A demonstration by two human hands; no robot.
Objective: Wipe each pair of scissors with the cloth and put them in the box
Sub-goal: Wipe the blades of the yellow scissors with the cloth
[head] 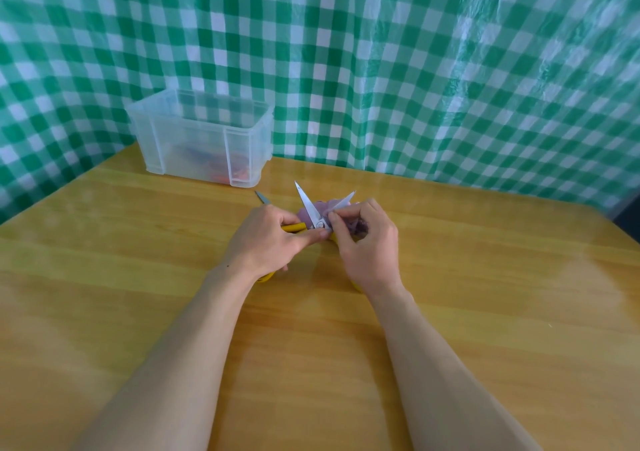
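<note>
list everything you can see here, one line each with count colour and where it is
table: 1, light wood, fills the lower view
backdrop: 1, green and white check, hangs behind the table
box: 1, clear plastic, open top, far left of the table
things in the box: count unclear, red and blue, blurred through the wall
scissors: 1, yellow handles, silver blades spread open, at centre
cloth: 1, purple, bunched behind the blades
blade tip: 1, grey, on the table between box and scissors; rest hidden
left hand: 1, grips a yellow handle
right hand: 1, pinches the cloth at the right blade
</note>
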